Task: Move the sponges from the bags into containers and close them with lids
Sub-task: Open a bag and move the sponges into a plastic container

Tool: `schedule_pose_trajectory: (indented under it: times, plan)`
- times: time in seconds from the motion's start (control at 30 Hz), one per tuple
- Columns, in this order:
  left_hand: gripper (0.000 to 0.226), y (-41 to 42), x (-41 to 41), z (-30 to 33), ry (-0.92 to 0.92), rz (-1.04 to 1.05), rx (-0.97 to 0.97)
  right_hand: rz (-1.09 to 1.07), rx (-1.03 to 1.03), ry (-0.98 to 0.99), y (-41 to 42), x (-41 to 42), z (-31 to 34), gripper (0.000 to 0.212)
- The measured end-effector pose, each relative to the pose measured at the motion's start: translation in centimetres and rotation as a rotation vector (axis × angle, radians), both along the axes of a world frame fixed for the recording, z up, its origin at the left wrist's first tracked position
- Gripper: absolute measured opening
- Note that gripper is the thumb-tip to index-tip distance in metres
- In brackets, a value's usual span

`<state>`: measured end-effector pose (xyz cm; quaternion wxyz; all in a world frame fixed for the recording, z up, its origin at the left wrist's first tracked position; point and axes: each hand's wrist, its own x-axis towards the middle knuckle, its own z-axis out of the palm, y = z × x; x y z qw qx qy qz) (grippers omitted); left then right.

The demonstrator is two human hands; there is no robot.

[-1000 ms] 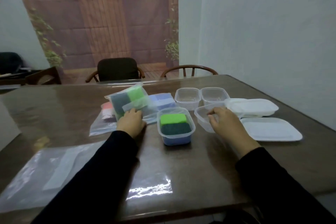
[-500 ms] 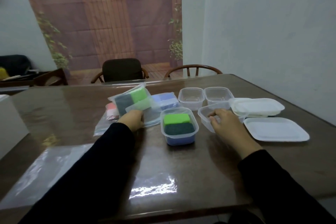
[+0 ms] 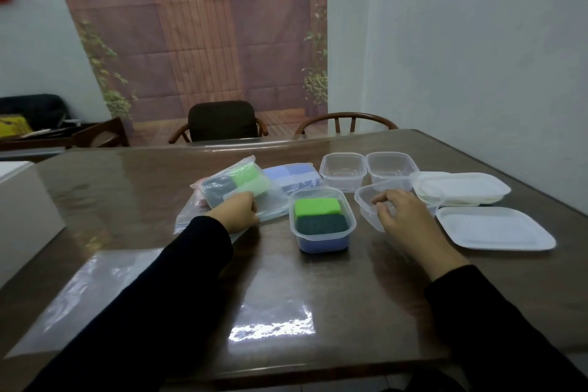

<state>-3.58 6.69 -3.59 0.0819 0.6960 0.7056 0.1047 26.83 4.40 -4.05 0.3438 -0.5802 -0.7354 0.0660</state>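
Four clear plastic tubs sat on the glossy brown table [image 3: 286,289]. Beside the flat white lid [image 3: 496,227], the right hand [image 3: 402,213] pinched the rim of an empty tub [image 3: 369,204]. The left hand [image 3: 240,212] gripped a crinkled bag [image 3: 241,183] of green sponges, beside the filled tub [image 3: 321,219].

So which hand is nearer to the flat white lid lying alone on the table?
The right hand. It grips the empty clear container just left of the flat white lid; the left hand holds the sponge bag far across.
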Motion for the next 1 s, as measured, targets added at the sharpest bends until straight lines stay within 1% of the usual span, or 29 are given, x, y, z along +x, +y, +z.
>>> schedule_pose_trajectory:
  times: [0.03,0.1,0.13,0.17,0.2,0.27,0.3,0.33,0.37,0.4,0.47,0.57,0.67,0.7,0.73,0.77,0.87,0.93,1.0]
  plan:
    - [0.006,0.0,-0.2,0.3,-0.022,0.006,0.010,-0.001,-0.003,0.000,0.0,0.0,0.0,0.024]
    - [0.014,-0.1,-0.4,1.6,-0.079,0.027,0.067,-0.004,-0.003,0.004,0.0,0.0,0.0,0.024]
    - [0.017,0.0,-0.7,2.7,-0.148,0.057,0.111,-0.006,-0.001,0.004,-0.1,-0.1,0.0,0.024]
    - [0.017,0.0,-0.9,3.9,-0.276,0.100,0.145,-0.008,0.001,0.003,-0.1,-0.2,0.0,0.023]
    - [0.016,-0.2,-1.0,5.3,-0.451,0.151,0.155,-0.011,-0.004,0.008,-0.1,-0.2,0.1,0.023]
    - [0.014,-1.1,-1.2,8.1,-0.865,0.240,0.150,-0.012,-0.012,0.032,-0.2,-0.1,0.3,0.023]
    - [0.016,-1.8,-1.1,9.3,-1.073,0.245,0.151,-0.007,-0.003,0.046,-0.2,0.0,0.4,0.022]
    - [0.022,-2.8,-0.7,10.5,-1.258,0.215,0.146,-0.004,0.013,0.064,-0.2,0.0,0.7,0.021]
    - [0.027,-3.8,-0.4,11.3,-1.392,0.158,0.139,0.002,0.037,0.086,-0.3,-0.1,1.0,0.019]
    - [0.029,-4.9,0.1,12.0,-1.490,0.100,0.124,0.018,0.059,0.111,-0.6,-0.2,1.4,0.018]
    - [0.024,-6.8,1.1,12.5,-1.597,0.005,0.104,0.093,0.078,0.187,-1.4,-0.8,2.6,0.016]
    - [0.026,-9.5,2.6,11.9,-1.728,-0.037,0.103,0.270,0.025,0.347,-3.5,-2.2,4.7,0.016]
    - [0.048,-12.3,4.4,10.9,-1.781,-0.102,0.087,0.439,-0.057,0.470,-5.5,-3.6,6.3,0.018]
    - [0.053,-13.1,4.7,10.7,-1.783,-0.112,0.105,0.482,-0.094,0.495,-6.1,-4.0,6.7,0.017]
    - [0.054,-13.9,5.0,10.6,-1.787,-0.104,0.115,0.527,-0.134,0.512,-6.8,-4.3,7.1,0.017]
    - [0.050,-14.5,5.1,10.5,-1.789,-0.087,0.113,0.575,-0.173,0.525,-7.3,-4.5,7.4,0.018]
    - [0.018,-15.9,5.9,10.1,-1.701,-0.032,0.023,0.712,-0.301,0.587,-9.0,-5.1,7.9,0.019]
    - [0.019,-16.2,6.7,9.1,-1.589,-0.019,-0.037,0.747,-0.387,0.655,-9.8,-5.4,8.2,0.019]
    - [0.015,-16.4,8.0,8.0,-1.533,-0.037,-0.067,0.736,-0.429,0.673,-10.2,-5.8,8.2,0.019]
